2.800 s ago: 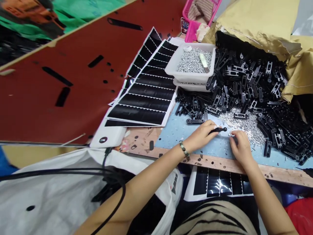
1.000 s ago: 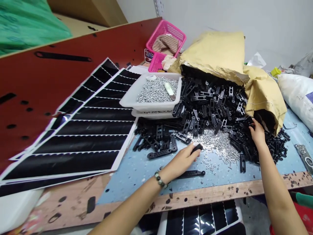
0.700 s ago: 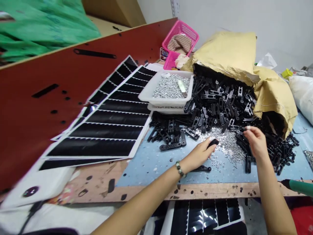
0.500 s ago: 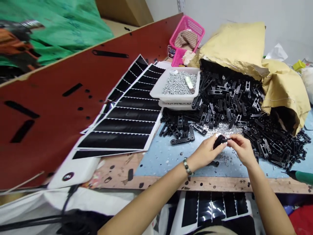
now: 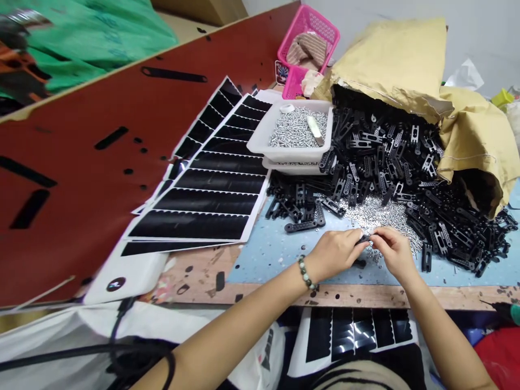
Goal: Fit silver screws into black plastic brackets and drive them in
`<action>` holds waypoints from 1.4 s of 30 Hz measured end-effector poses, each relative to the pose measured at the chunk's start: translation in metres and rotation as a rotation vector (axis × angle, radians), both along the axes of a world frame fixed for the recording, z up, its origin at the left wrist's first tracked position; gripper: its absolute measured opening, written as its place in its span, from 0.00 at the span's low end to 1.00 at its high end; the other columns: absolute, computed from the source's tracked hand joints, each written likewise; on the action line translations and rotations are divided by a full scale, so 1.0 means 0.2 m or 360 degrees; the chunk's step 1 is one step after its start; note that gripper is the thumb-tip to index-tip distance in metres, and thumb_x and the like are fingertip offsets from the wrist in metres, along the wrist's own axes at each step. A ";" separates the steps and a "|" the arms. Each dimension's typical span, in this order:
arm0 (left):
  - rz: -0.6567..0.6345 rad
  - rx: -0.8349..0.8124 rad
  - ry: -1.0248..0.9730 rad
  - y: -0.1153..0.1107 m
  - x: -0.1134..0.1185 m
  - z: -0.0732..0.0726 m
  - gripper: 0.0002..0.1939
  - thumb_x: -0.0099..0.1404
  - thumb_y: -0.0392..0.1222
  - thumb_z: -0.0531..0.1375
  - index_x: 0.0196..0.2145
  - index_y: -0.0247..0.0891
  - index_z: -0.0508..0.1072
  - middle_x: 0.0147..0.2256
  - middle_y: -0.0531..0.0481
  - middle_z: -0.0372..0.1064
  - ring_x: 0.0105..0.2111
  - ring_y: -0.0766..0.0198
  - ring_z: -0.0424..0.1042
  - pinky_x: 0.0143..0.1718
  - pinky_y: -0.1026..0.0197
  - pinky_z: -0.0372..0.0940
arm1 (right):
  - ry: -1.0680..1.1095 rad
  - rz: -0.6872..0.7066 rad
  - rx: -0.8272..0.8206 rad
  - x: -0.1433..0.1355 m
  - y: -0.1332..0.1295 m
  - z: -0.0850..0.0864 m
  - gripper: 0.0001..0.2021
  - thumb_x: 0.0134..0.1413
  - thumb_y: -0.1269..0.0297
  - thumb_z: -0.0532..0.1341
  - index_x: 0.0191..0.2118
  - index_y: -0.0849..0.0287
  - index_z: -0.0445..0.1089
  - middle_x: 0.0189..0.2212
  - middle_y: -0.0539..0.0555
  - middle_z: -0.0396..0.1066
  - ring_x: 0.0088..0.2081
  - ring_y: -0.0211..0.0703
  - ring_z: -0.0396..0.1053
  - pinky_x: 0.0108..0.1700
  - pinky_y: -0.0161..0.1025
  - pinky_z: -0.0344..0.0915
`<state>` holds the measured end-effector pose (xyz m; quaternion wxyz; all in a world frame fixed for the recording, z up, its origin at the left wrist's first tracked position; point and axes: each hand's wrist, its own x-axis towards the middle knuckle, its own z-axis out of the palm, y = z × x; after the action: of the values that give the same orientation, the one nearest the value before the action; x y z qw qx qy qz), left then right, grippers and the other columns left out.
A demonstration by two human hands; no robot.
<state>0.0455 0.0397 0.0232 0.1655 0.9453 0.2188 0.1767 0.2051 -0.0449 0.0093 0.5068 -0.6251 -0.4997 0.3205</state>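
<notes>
My left hand point(image 5: 336, 252), with a beaded bracelet on its wrist, is closed around a small black plastic part point(image 5: 363, 239). Most of that part is hidden by the fingers. My right hand point(image 5: 392, 250) pinches at the part's right end, fingertips close to the left ones; whether a small metal piece is between them I cannot make out. Both hands are just above the blue mat point(image 5: 280, 254). Right behind them lie loose silvery screws and nuts point(image 5: 376, 212), and beyond these a heap of black slotted plastic parts point(image 5: 365, 162).
A white tub of screws point(image 5: 260, 142) stands left of the heap. Yellow paper sacks point(image 5: 390, 59) lie behind it, one open. Sheets of black stickers point(image 5: 203, 203) lean near the red board point(image 5: 81, 179). A pink basket point(image 5: 284, 49) sits at the back. A green-handled tool point(image 5: 515, 313) shows at the right edge.
The camera view has shifted slightly. The black part in my left hand has turned and is now more covered by the fingers. My hands stay together over the mat.
</notes>
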 end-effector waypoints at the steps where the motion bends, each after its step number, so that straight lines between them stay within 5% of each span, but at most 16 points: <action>1: 0.0027 -0.0056 -0.0009 0.00 -0.01 0.00 0.16 0.71 0.47 0.46 0.30 0.37 0.65 0.24 0.51 0.67 0.24 0.63 0.68 0.25 0.63 0.57 | -0.0028 -0.0009 0.0016 0.00 0.00 -0.02 0.09 0.57 0.58 0.58 0.37 0.56 0.72 0.30 0.51 0.68 0.28 0.39 0.68 0.32 0.38 0.66; 7: 0.0422 -0.0593 -0.0045 0.09 -0.07 -0.01 0.12 0.68 0.49 0.50 0.40 0.39 0.66 0.28 0.52 0.69 0.28 0.60 0.71 0.31 0.61 0.62 | -0.1001 0.0205 -0.0087 0.02 0.00 -0.14 0.09 0.59 0.63 0.57 0.43 0.56 0.69 0.39 0.56 0.68 0.42 0.48 0.64 0.44 0.46 0.63; 11: 0.0364 -0.0770 -0.0105 0.12 -0.06 -0.05 0.10 0.67 0.46 0.50 0.40 0.38 0.65 0.36 0.48 0.70 0.38 0.57 0.71 0.41 0.56 0.64 | -0.1402 0.0119 -0.0259 0.03 -0.03 -0.19 0.06 0.59 0.63 0.58 0.36 0.56 0.70 0.35 0.56 0.67 0.40 0.49 0.62 0.43 0.47 0.61; 14: 0.0329 -0.0804 -0.0213 0.12 -0.04 -0.08 0.10 0.67 0.45 0.51 0.41 0.38 0.66 0.40 0.47 0.67 0.43 0.57 0.68 0.47 0.54 0.62 | -0.1339 0.0103 -0.0154 0.02 -0.02 -0.20 0.07 0.58 0.62 0.59 0.40 0.56 0.70 0.38 0.56 0.68 0.41 0.49 0.62 0.43 0.46 0.61; 19: 0.0390 -0.0842 -0.0250 0.12 -0.06 -0.09 0.09 0.66 0.44 0.53 0.39 0.37 0.68 0.37 0.49 0.66 0.39 0.59 0.68 0.45 0.55 0.63 | -0.1327 0.0217 -0.0040 -0.02 0.03 -0.22 0.10 0.61 0.63 0.56 0.33 0.55 0.74 0.34 0.56 0.70 0.38 0.49 0.62 0.40 0.46 0.60; 26: 0.0084 -0.0726 -0.0144 0.12 -0.03 -0.16 0.08 0.67 0.40 0.54 0.40 0.37 0.72 0.39 0.48 0.66 0.41 0.60 0.66 0.45 0.57 0.62 | -0.0918 0.0023 0.0131 0.04 -0.03 -0.22 0.13 0.63 0.64 0.52 0.50 0.55 0.68 0.43 0.57 0.70 0.45 0.48 0.65 0.46 0.46 0.64; 29: -0.0099 -0.0555 0.0011 0.12 0.00 -0.20 0.07 0.66 0.39 0.55 0.37 0.37 0.73 0.38 0.47 0.67 0.41 0.59 0.65 0.45 0.56 0.61 | -0.0978 0.0138 0.0162 0.04 -0.06 -0.23 0.11 0.62 0.64 0.54 0.47 0.55 0.70 0.40 0.56 0.71 0.42 0.47 0.66 0.45 0.46 0.65; 33: -0.0264 -0.0424 0.0117 0.12 -0.02 -0.21 0.11 0.67 0.38 0.54 0.45 0.40 0.72 0.42 0.46 0.67 0.44 0.57 0.63 0.50 0.53 0.57 | -0.1085 0.0161 0.0223 0.00 -0.06 -0.28 0.12 0.63 0.65 0.52 0.41 0.56 0.73 0.37 0.57 0.72 0.39 0.46 0.66 0.43 0.45 0.65; 42: -0.0216 -0.0558 0.0328 0.16 -0.09 -0.16 0.12 0.68 0.38 0.52 0.43 0.40 0.74 0.41 0.47 0.69 0.44 0.57 0.65 0.49 0.54 0.56 | -0.1053 0.0166 0.0131 0.00 -0.02 -0.25 0.09 0.62 0.64 0.54 0.39 0.55 0.71 0.37 0.56 0.71 0.40 0.46 0.67 0.43 0.45 0.63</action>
<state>0.0283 0.0714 -0.0093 0.3156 0.9277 0.1977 0.0268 0.2050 -0.0482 -0.0404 0.3249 -0.6478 -0.6810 0.1052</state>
